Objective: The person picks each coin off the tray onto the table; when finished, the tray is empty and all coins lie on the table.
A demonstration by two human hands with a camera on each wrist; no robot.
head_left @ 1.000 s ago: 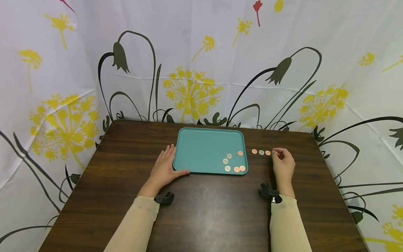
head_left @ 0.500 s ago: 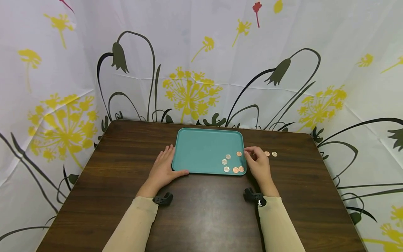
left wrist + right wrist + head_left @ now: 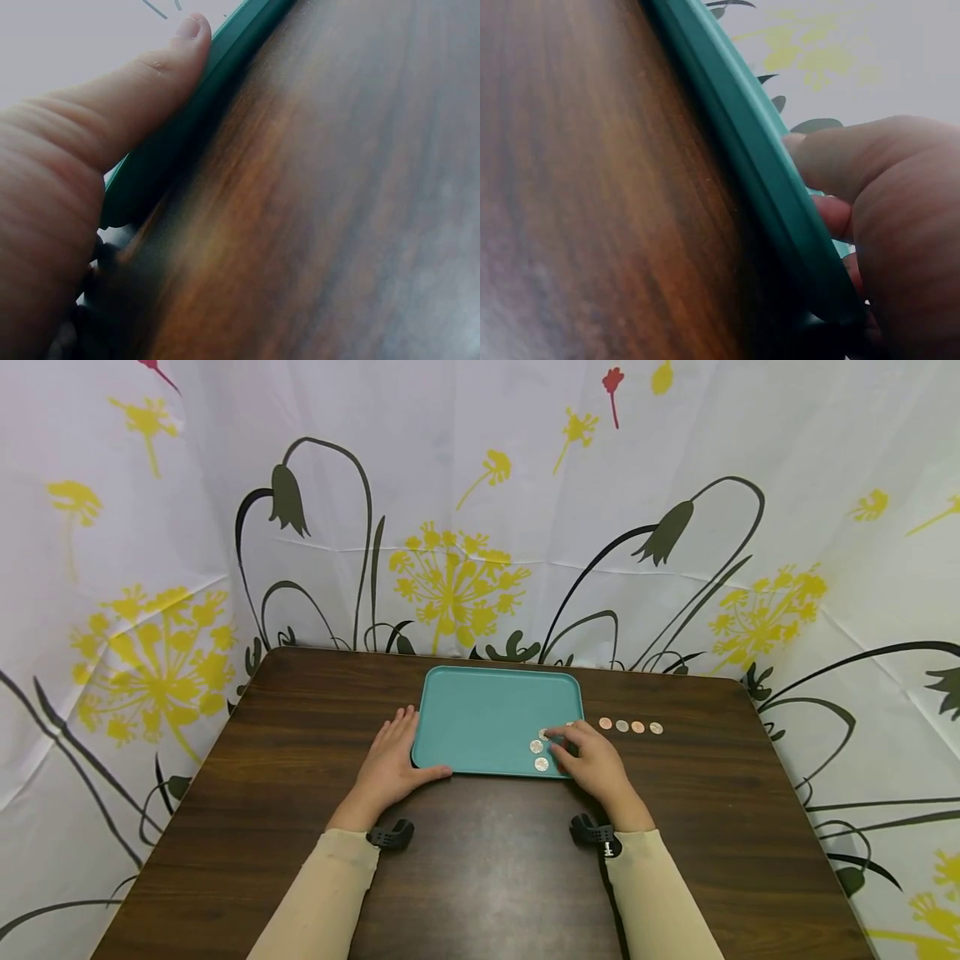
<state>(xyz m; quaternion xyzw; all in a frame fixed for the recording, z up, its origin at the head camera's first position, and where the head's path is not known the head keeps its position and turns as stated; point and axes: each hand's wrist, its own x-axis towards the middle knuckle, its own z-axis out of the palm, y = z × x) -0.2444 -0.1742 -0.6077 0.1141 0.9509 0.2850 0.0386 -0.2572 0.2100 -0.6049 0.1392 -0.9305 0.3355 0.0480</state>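
The teal tray (image 3: 487, 702) lies on the dark wooden table. My left hand (image 3: 387, 762) rests at its front left corner, fingers straight, the thumb (image 3: 150, 90) lying along the front rim. Over the tray's right part is my right hand (image 3: 596, 767), index fingertip at a silver coin (image 3: 542, 735), thumb a little apart from the index. Two more silver coins (image 3: 536, 747) lie just left of it. A copper coin (image 3: 570, 724) shows partly behind the hand, which hides the tray's front right corner.
Right of the tray, a row on the table alternates copper and silver: a copper coin (image 3: 605, 723), a silver coin (image 3: 622, 726), another copper coin (image 3: 637, 727) and a silver coin (image 3: 656, 728). A flower-printed curtain (image 3: 465, 485) hangs behind the table (image 3: 480, 860).
My right hand has moved left from the row's right end to over the tray. A silver coin now shows at that end. My left hand has stayed put.
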